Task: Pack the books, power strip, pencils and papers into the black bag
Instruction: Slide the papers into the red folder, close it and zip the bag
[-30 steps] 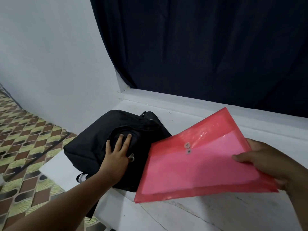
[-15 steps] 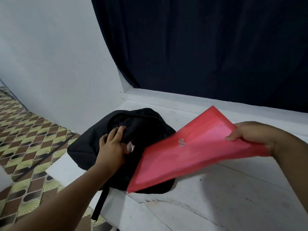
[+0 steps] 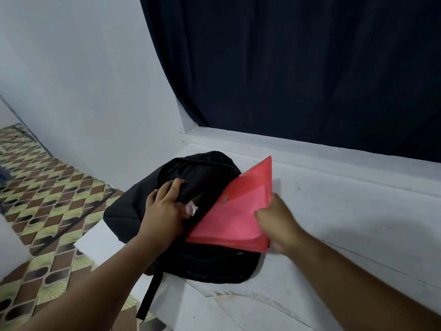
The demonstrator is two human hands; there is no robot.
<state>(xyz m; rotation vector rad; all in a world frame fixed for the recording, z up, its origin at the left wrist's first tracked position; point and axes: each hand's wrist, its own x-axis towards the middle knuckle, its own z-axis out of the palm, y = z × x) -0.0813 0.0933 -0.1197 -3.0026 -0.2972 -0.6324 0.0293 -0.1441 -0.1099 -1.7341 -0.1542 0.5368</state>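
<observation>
Nearest the camera, on the white ledge [image 3: 346, 211], the right hand [image 3: 278, 225] grips the near right corner of the red folder [image 3: 236, 216], its fingers curled round the edge, thumb side hidden under the plastic. The folder is tilted, its far left edge lying against the mouth of the black bag [image 3: 133, 211], and I cannot tell whether that edge is already inside or only resting on the cloth. To its left the left hand [image 3: 164, 209] holds the bag's upper flap, fingers hooked over the fabric to lift it, with a pale zip tag [image 3: 192, 209] just beside the thumb. The papers presumably sit in the folder; no books, pencils or power strip show here. To do this step well, the left hand should raise the flap higher and pull it away from the folder so the opening gapes wider than the folder's long side. The right hand should lead with one corner, keep the folder flat rather than bowed, and slide it along the back panel. Soft plastic buckles if pushed against a fold of cloth, so ease back and re-aim if it snags. Beyond the bag hang a dark curtain [image 3: 310, 68] and a pale wall [image 3: 83, 80].
</observation>
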